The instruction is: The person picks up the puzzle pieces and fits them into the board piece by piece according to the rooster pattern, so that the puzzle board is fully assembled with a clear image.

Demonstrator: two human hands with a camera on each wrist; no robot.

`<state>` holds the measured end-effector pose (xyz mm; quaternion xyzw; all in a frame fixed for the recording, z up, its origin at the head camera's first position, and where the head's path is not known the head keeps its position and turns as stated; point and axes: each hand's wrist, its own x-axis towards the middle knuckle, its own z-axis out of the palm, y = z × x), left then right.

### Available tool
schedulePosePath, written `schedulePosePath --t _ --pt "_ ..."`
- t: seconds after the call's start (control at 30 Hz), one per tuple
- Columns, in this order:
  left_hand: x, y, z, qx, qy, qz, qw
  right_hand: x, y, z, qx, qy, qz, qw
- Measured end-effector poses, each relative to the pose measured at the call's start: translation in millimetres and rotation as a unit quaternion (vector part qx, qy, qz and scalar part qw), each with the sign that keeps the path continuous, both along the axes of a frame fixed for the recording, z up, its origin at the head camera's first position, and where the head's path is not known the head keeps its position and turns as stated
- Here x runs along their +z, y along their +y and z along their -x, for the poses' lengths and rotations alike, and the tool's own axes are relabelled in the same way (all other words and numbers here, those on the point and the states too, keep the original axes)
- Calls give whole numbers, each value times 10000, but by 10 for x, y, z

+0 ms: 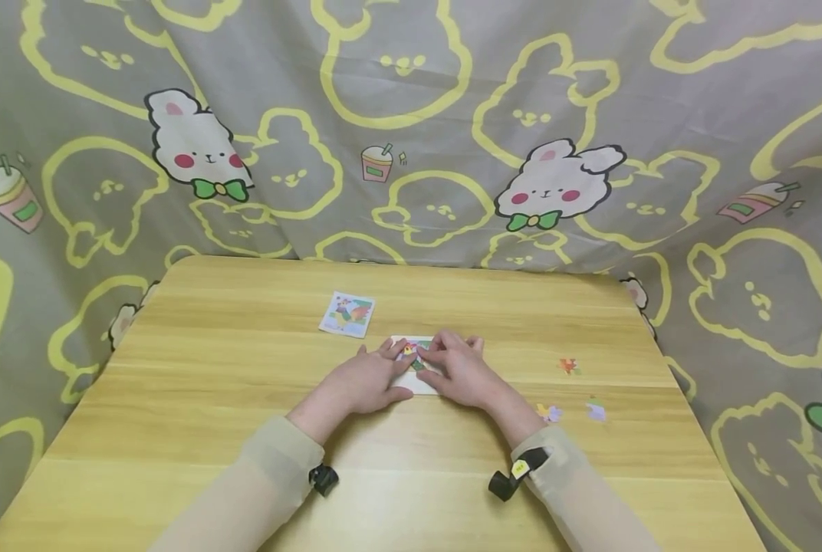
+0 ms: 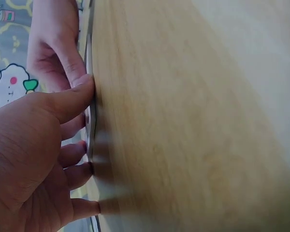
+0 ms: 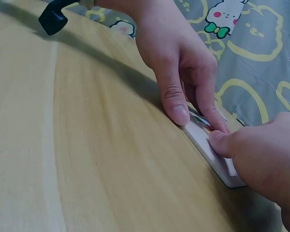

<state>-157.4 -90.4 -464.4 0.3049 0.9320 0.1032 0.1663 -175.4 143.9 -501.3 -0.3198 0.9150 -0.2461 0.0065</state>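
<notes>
A small jigsaw puzzle in a white tray (image 1: 422,386) lies on the table under both hands, its colourful picture partly covered. My left hand (image 1: 369,379) holds the tray's left side, thumb at the near corner and fingers across the upper part. From the right, my right hand (image 1: 465,372) presses on the puzzle with thumb and index fingertips. Low in the right wrist view, the right thumb (image 3: 220,142) touches the puzzle surface close to a left fingertip. Whether a loose piece is under these fingers is hidden.
A square picture card (image 1: 347,314) lies behind and left of the tray. To the right are loose puzzle pieces: orange-red ones (image 1: 568,366), yellow and lilac ones (image 1: 550,413), and a lilac-green one (image 1: 596,410). A patterned curtain (image 1: 411,199) hangs behind the wooden table (image 1: 411,475).
</notes>
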Motion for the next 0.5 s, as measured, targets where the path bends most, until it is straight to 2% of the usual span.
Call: schedulePosePath --t 0.3,0.5 --pt "-35 -10 24 -35 94 -28 9999 19 -15 -2 -57 -14 -1 10000" --pt "-44 3 30 -32 89 33 9999 70 21 36 110 -288 5 9995"
